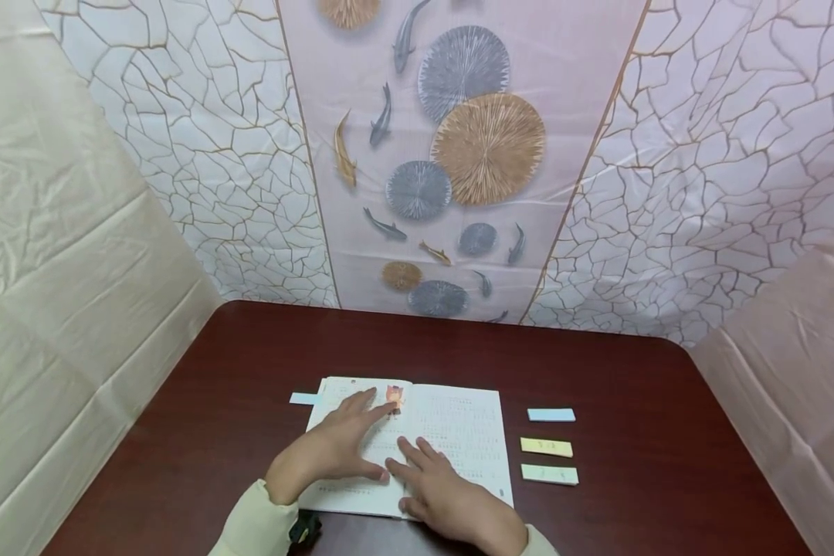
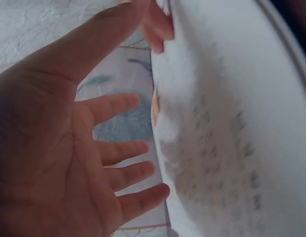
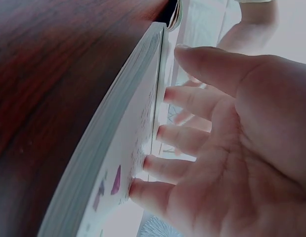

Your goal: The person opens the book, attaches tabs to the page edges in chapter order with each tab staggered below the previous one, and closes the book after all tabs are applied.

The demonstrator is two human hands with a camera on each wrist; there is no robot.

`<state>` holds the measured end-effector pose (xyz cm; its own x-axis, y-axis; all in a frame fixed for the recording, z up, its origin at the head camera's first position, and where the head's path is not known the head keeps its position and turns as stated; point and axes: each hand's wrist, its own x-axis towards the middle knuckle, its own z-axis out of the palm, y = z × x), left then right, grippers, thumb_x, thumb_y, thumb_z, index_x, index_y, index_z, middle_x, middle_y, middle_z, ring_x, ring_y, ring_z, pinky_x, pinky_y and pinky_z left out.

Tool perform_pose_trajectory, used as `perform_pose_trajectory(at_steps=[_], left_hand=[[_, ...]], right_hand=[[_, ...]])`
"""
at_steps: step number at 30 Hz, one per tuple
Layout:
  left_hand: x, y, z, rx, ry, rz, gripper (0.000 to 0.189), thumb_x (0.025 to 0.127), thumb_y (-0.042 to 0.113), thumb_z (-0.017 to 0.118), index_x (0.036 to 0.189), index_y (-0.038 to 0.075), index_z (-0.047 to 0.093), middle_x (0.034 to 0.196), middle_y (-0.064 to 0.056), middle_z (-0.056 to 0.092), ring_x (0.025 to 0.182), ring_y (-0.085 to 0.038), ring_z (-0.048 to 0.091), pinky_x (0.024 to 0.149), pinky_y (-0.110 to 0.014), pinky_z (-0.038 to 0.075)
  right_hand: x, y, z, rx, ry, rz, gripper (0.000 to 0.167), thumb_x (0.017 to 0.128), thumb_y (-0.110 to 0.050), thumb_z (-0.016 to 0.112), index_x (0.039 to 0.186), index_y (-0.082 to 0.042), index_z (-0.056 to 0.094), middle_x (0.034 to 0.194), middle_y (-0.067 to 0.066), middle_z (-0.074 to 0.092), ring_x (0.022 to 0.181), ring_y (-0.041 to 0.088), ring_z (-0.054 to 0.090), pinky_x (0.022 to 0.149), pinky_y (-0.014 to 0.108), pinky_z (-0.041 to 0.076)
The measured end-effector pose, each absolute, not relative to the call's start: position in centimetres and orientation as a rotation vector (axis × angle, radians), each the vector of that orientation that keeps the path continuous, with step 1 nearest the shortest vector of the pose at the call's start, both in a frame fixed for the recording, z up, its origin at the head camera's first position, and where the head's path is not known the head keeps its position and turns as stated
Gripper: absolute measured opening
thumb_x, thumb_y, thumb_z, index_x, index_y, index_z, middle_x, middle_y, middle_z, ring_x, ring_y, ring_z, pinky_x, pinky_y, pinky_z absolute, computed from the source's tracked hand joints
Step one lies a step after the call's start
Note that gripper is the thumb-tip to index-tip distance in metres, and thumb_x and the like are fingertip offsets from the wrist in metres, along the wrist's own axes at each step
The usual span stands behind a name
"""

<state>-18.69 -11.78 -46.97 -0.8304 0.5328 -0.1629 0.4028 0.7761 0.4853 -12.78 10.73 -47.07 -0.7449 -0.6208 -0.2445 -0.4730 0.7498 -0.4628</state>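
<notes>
An open book [image 1: 459,432] lies flat on the dark red table, with printed text and a small coloured picture [image 1: 394,398] on its left page. My left hand [image 1: 337,444] is spread over the left page, fingers apart; in the left wrist view its palm [image 2: 59,148] faces the paper. On the right page near the spine rests my right hand [image 1: 445,494], its fingertips touching the paper in the right wrist view, where the thick page edges [image 3: 108,118] show. A pale blue sticky tab [image 1: 303,398] sticks out from the book's left edge.
To the right of the book lie three pads of sticky notes: blue [image 1: 551,415], yellow [image 1: 546,447] and green [image 1: 550,474]. A small black object [image 1: 306,528] is by the left sleeve. Patterned cloth [image 1: 417,193] hangs behind the table [image 1: 618,401].
</notes>
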Motion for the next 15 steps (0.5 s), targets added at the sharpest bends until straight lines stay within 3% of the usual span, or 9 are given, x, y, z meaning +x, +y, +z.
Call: perform_pose_trajectory(at_steps=[15], left_hand=[[-18.2, -10.9, -48.2, 0.621, 2.611, 0.610, 0.102, 0.075, 0.042, 0.095, 0.162, 0.022, 0.045, 0.174, -0.020, 0.020, 0.159, -0.047, 0.017, 0.116, -0.071, 0.032]], right_hand=[[-13.4, 11.9, -47.1, -0.886, 2.464, -0.621, 0.057, 0.106, -0.030, 0.065, 0.158, -0.016, 0.050, 0.173, 0.013, 0.028, 0.159, 0.042, 0.022, 0.120, 0.063, 0.032]])
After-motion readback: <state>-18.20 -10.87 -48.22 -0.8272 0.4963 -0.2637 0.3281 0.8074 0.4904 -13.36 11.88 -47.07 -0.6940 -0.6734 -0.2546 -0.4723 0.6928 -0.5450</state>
